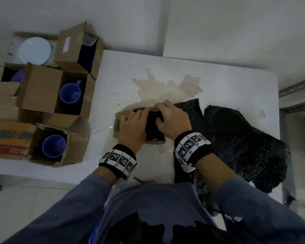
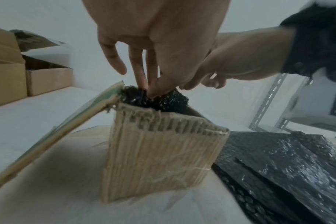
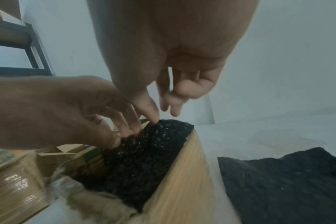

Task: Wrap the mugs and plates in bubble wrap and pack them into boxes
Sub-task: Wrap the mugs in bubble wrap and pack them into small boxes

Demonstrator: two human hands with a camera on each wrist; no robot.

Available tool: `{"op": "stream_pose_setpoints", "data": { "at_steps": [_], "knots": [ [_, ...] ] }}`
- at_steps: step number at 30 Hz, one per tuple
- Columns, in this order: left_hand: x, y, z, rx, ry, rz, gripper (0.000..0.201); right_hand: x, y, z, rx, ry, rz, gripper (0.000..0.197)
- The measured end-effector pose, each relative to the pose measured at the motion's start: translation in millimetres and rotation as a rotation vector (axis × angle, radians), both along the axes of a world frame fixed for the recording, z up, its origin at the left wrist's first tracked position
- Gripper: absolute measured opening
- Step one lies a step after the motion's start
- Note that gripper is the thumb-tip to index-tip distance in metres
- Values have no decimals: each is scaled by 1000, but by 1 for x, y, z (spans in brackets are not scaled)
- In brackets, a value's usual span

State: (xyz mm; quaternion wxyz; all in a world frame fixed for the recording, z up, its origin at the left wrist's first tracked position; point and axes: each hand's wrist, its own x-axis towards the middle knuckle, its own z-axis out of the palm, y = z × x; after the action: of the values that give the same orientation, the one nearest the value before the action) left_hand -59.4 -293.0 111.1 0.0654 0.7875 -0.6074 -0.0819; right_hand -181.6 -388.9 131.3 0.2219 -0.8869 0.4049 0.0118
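Note:
A small open cardboard box point(image 1: 121, 128) stands in the middle of the white table point(image 1: 236, 85). In it sits a bundle wrapped in black bubble wrap point(image 1: 152, 128), sticking up above the rim point(image 2: 163, 101). My left hand point(image 1: 139, 117) presses its straight fingertips point(image 2: 153, 91) down on the bundle's top. My right hand point(image 1: 163, 115) is at the bundle's right side, thumb point(image 3: 150, 113) touching the wrap and the other fingers hanging loose. One box flap point(image 2: 58, 131) is folded out to the left. What the wrap holds is hidden.
Several open cardboard boxes stand at the table's left, two with bare blue mugs point(image 1: 70, 93) point(image 1: 54, 146). A white plate point(image 1: 35, 50) lies behind them. Loose black bubble wrap sheets point(image 1: 245, 147) cover the right side. Orange-handled scissors point(image 1: 144, 181) lie at the near edge.

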Motion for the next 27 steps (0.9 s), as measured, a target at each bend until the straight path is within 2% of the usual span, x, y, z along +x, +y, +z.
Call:
{"op": "stream_pose_setpoints", "data": {
  "at_steps": [3, 6, 11, 13, 17, 20, 23, 25, 27],
  "knots": [
    [-3, 6, -1, 160, -45, -53, 33, 0, 2, -4, 8, 167, 54, 28],
    [-7, 9, 0, 314, -96, -83, 24, -4, 14, -11, 19, 223, 60, 17],
    [-7, 8, -1, 329, -141, -144, 22, -10, 31, -17, -84, 266, 152, 20],
    [-10, 10, -2, 327, -152, -178, 29, -9, 35, -15, -71, 347, 190, 30],
    [-18, 22, -11, 296, -73, -161, 67, -4, 41, -13, 13, 460, 170, 56],
    [-21, 27, -15, 267, -22, -126, 65, -5, 42, -15, 85, 468, 166, 63],
    [-22, 32, -17, 329, -30, -138, 75, -8, 40, -13, 135, 468, 180, 65],
    [-14, 33, -17, 351, -66, -190, 77, -9, 39, -11, 147, 479, 182, 65],
    [2, 31, -17, 387, -102, -306, 70, -8, 41, -4, 122, 497, 201, 62]
  ]
}}
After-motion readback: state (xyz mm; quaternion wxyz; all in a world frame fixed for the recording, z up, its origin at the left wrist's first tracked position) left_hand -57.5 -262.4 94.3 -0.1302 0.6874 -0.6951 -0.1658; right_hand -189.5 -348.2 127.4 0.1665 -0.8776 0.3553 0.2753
